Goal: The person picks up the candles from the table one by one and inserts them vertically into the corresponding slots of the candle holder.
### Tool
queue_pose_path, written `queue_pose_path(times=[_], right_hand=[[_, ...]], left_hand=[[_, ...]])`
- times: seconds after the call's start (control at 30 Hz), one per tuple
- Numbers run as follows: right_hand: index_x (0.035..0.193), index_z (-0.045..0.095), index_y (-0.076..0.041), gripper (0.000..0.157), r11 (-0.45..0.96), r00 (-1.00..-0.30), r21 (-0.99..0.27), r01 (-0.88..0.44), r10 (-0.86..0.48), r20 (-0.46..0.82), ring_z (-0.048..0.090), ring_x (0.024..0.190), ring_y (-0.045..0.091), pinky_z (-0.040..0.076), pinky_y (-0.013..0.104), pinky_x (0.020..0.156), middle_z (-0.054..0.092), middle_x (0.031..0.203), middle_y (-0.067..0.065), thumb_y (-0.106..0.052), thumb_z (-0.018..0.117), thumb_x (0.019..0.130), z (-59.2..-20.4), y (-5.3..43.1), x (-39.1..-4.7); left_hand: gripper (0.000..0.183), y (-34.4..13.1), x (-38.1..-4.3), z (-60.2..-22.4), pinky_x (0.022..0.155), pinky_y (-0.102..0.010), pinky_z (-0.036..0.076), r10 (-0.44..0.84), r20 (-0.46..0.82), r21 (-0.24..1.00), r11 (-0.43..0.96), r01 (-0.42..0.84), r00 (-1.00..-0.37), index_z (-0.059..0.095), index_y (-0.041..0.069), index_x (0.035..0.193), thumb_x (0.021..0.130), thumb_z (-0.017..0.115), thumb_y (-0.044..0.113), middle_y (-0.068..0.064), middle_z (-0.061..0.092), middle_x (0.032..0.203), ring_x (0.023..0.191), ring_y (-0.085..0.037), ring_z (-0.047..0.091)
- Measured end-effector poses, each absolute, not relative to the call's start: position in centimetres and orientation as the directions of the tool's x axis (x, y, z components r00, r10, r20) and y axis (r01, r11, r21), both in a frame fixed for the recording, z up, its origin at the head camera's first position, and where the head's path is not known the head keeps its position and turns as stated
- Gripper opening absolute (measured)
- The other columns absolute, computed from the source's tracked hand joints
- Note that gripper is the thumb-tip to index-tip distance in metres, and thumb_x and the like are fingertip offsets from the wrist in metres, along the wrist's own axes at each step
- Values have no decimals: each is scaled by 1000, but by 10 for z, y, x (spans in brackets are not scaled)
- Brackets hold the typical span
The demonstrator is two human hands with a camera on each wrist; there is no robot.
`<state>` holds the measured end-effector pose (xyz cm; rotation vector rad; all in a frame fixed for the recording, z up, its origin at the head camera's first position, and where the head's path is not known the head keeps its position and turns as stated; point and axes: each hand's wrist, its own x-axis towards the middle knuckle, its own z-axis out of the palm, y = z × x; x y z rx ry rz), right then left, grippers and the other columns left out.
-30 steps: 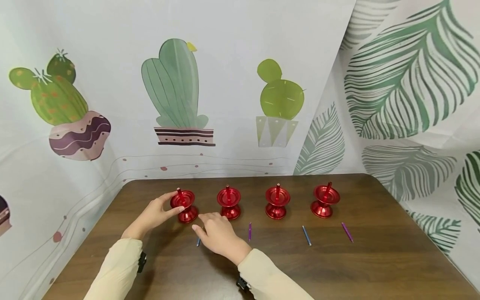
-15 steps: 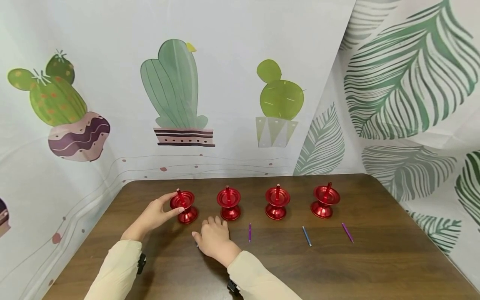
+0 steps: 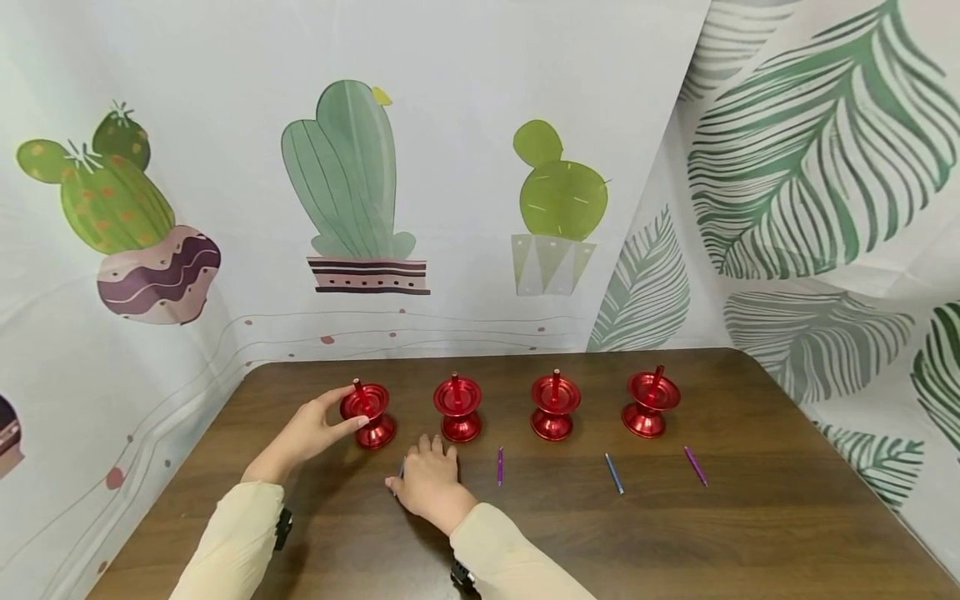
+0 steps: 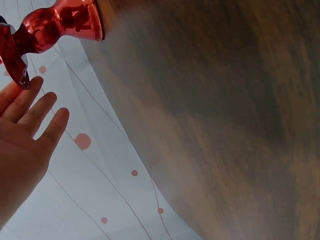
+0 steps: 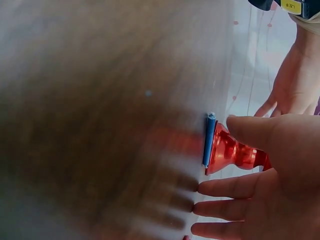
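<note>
The leftmost shiny red candle holder [image 3: 376, 430], with a wide dish and an upright red stem, stands on the table. My left hand [image 3: 305, 431] spans its dish, thumb on the near rim and fingers on the far side. In the left wrist view the fingers [image 4: 37, 107] are nearly straight, and one touches the rim of the candle holder [image 4: 45, 27]. My right hand [image 3: 430, 481] lies low over the table with fingers spread forward. Its thumb is beside a slim blue stick [image 5: 209, 140], partly hidden by that hand in the head view.
Three more red candle holders stand in a row: one [image 3: 458, 408] near my right hand, another [image 3: 555, 405] mid-table, the last [image 3: 650, 403] at right. In front lie a purple stick [image 3: 500, 467], a blue stick [image 3: 614, 473] and another purple stick [image 3: 695, 466]. A printed cloth hangs behind.
My right hand has shifted slightly toward me and turned, its fingers now pointing forward over the nearest blue stick. My left hand stays at the candle holder.
</note>
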<state>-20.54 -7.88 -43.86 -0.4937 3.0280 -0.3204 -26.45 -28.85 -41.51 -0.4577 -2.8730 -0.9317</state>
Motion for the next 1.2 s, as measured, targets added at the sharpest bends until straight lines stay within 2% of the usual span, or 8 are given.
queue_pose_path(times=[0.27, 0.63, 0.77, 1.0, 1.2], right_hand=[[128, 61, -5, 59, 923, -950, -239, -302, -313, -7, 44, 131, 33, 37, 52, 103, 52, 138, 13, -45, 69, 85, -442, -76, -209], [116, 67, -3, 46, 915, -946, -242, -324, -319, 60, 50, 125, 33, 40, 51, 98, 57, 130, 12, -34, 72, 83, -444, -74, -208], [107, 70, -4, 36, 915, -944, -233, -329, -314, 99, 53, 120, 31, 43, 47, 92, 61, 121, 11, -29, 72, 80, -445, -74, -206], [85, 71, -10, 14, 919, -942, -213, -331, -309, 130, 57, 103, 25, 44, 39, 80, 61, 94, 5, -22, 74, 79, -446, -75, -207], [82, 72, -14, 8, 933, -945, -172, -315, -292, 146, 55, 88, 21, 43, 36, 75, 59, 85, 2, -16, 77, 76, -445, -76, -206]], left_hand=[[70, -289, -264, -415, 99, -61, 39, 253, 172, 560, 770, 306, -952, 45, -6, 138, 87, 71, 35, -29, 51, 134, 124, -44, 48], [69, -288, -264, -415, 99, -60, 39, 253, 174, 560, 769, 307, -952, 45, -6, 138, 87, 71, 34, -28, 52, 133, 124, -44, 48], [68, -287, -263, -413, 99, -61, 39, 258, 183, 557, 768, 316, -949, 46, -6, 137, 87, 71, 34, -29, 52, 133, 124, -45, 48], [69, -287, -263, -413, 99, -62, 38, 258, 170, 559, 770, 309, -951, 45, -6, 137, 87, 71, 34, -29, 52, 133, 124, -45, 48], [70, -287, -264, -414, 98, -61, 39, 256, 167, 552, 776, 305, -952, 45, -6, 137, 87, 71, 35, -29, 52, 133, 123, -45, 49]])
